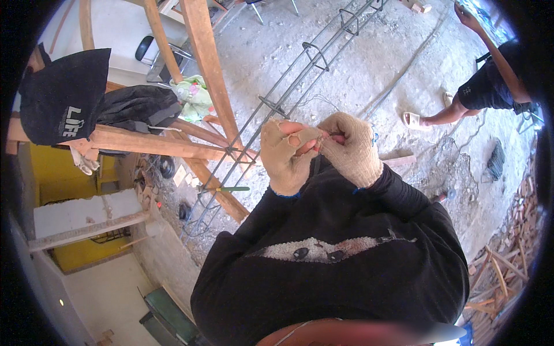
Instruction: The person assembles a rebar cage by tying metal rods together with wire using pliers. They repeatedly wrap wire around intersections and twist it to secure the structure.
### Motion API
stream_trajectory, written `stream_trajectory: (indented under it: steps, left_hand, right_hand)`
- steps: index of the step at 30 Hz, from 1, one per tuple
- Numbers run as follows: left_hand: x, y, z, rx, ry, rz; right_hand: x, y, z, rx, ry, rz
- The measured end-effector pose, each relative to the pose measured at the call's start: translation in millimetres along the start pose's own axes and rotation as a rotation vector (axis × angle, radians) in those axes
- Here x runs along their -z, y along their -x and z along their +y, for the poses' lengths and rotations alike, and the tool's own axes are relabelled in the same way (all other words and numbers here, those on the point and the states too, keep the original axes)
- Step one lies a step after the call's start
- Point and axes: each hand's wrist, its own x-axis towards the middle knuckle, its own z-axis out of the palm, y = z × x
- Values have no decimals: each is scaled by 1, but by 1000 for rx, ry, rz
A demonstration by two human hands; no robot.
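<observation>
Both hands meet in front of my chest in worn, cream knitted gloves. My left hand (287,158) is curled closed, with bare fingers showing through holes in its glove. Against those fingers, my right hand (353,149) is pinched shut. Whatever lies between the fingertips is too small or hidden to name. Just beyond and left of my hands, a rebar cage (274,105) of long bars and square stirrups runs diagonally. A tool with a green handle (235,189) rests across its near end, apart from my hands.
A timber frame (203,63) stands at left, with a black cloth (66,95) and a dark garment (138,106) draped over it. Another person (490,92) in sandals is at far right. Rubble dots the concrete floor (386,49). Scrap wood (502,277) is heaped at lower right.
</observation>
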Motion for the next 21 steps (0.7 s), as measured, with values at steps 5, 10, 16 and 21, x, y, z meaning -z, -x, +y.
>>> stream_trajectory:
  steps: [5,10,16,21]
  left_hand:
    - [2,7,-2,-168,71,-12]
    - [-18,18,25,466,933,177]
    - [14,4,15,929,933,-244]
    - [27,-2,10,1048,1005,-335]
  right_hand:
    - [-6,2,3,-66,-136,85]
    - [-8,6,-1,106,-118,206]
    - [-2,3,-5,370,214,213]
    - [1,-3,2,616,309,136]
